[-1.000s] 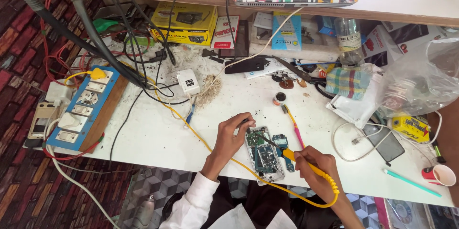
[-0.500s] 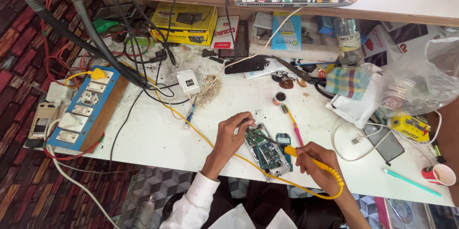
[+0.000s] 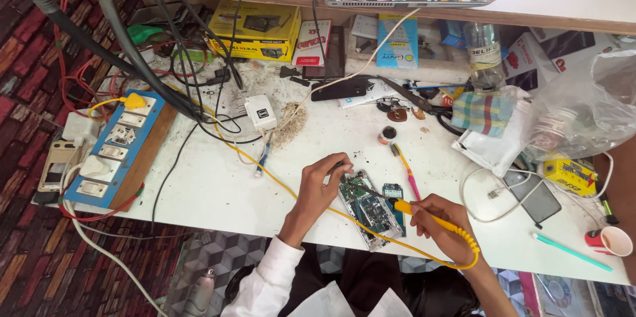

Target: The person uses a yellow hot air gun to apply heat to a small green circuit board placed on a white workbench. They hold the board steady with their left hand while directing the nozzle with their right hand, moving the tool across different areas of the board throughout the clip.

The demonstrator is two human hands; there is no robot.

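An opened phone with its green circuit board (image 3: 366,211) bare lies on the white table (image 3: 218,191) near the front edge. My left hand (image 3: 318,188) rests at the board's upper left corner, fingertips pinched on its top edge. My right hand (image 3: 442,224) grips a yellow soldering iron (image 3: 424,214), and its dark tip reaches left over the board. The iron's yellow cable (image 3: 265,168) runs under the board and away to the upper left. A small blue board piece (image 3: 394,192) lies beside the phone.
A blue switchboard (image 3: 112,151) with plugs sits at the left edge. A white charger (image 3: 260,113), a small flux tin (image 3: 387,135), a pink-yellow tool (image 3: 405,171), a checked cloth (image 3: 482,113), a bottle (image 3: 483,55), a plastic bag (image 3: 583,111), a black phone (image 3: 533,198) and a cup (image 3: 611,241) crowd the table.
My right hand has slid the soldering iron up and left, so its tip now lies over the board. The left hand stays at the board's top corner.
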